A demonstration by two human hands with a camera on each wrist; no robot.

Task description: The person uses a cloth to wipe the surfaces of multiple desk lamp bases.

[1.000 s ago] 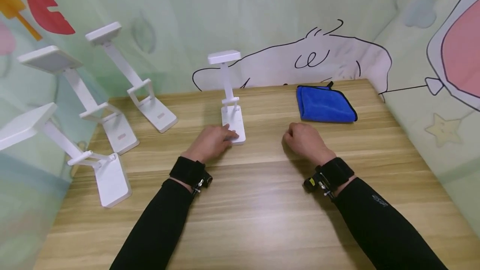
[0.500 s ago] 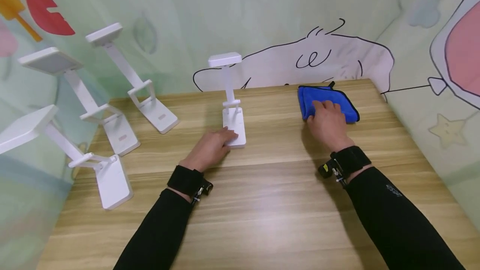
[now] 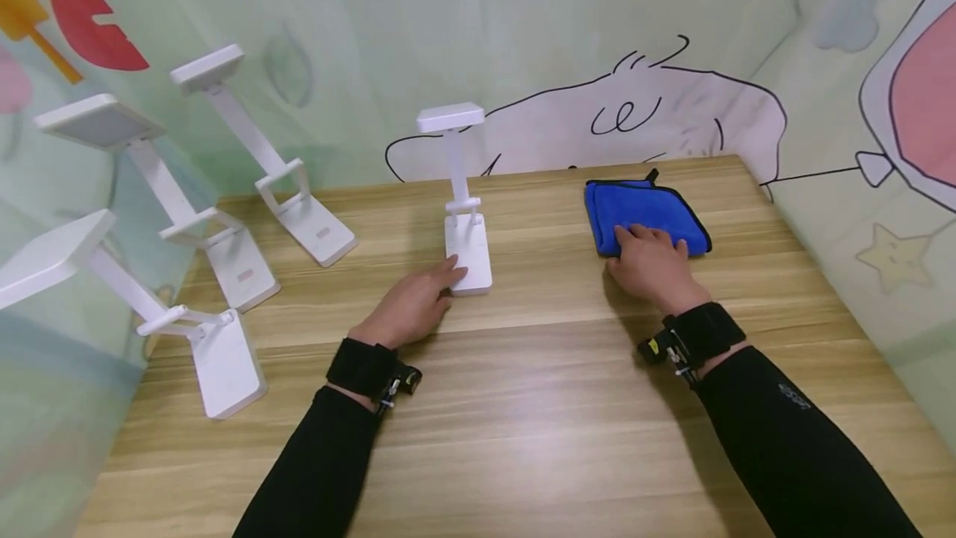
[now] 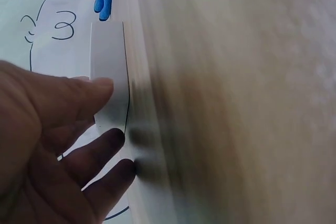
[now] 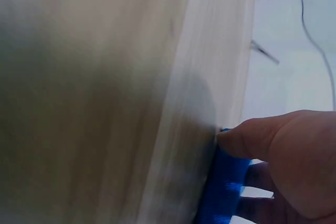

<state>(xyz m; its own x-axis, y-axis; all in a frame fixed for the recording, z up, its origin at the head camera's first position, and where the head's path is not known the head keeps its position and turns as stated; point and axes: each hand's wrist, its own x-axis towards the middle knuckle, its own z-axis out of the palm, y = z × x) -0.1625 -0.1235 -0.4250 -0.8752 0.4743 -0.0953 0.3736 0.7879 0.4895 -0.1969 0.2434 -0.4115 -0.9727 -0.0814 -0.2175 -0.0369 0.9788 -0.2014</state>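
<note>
A white desk lamp (image 3: 469,254) stands upright near the middle of the table. My left hand (image 3: 407,301) holds the left front corner of its base, index finger over the top. The left wrist view shows my thumb (image 4: 98,92) against the base (image 4: 109,56), with two other fingers low beside it. My right hand (image 3: 657,264) pinches the front edge of a folded blue cloth (image 3: 648,207) with black trim, fingertips on top. In the right wrist view, my thumb (image 5: 242,137) lies against the near edge of the cloth (image 5: 223,187).
Several more white desk lamps stand along the left side: one at the back (image 3: 314,227), one in the middle (image 3: 242,268), one nearer (image 3: 227,368). A wood-grain table (image 3: 523,438) reaches a printed fabric backdrop (image 3: 553,15) behind and at both sides.
My right hand has gone from a loose fist on the table to the blue cloth, and has drawn it slightly toward me. My left hand has shifted slightly left on the lamp base.
</note>
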